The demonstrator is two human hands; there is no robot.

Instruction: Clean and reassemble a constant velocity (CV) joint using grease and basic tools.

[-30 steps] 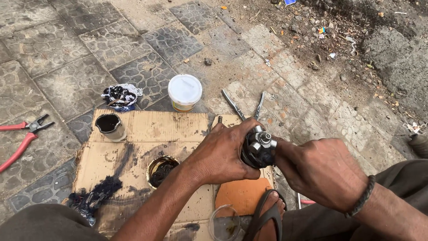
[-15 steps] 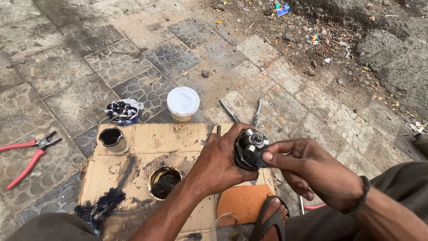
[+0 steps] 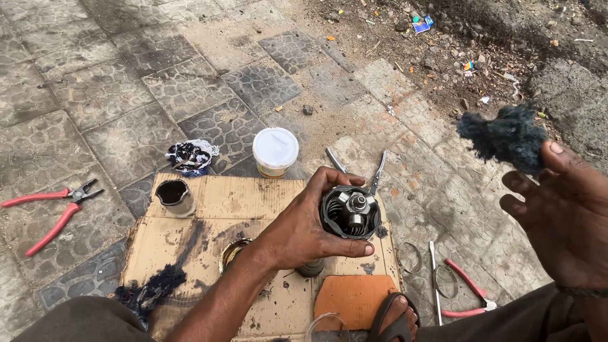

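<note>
My left hand grips a round black mechanical part with a metal hub and rollers at its centre, held upright over a stained cardboard sheet. My right hand is raised at the right, away from the part, pinching a dark blue greasy rag between thumb and fingers. My sandalled foot rests on an orange pad at the cardboard's near edge.
Red-handled pliers lie at the left on the paving. A white-lidded tub, a greasy cup, a soiled white wrapper, two wrenches, metal rings, small red pliers and another dark rag surround the cardboard.
My right hand has left the black part and lifted up to the right with the dark rag. The left hand still holds the part, now seen end-on.
</note>
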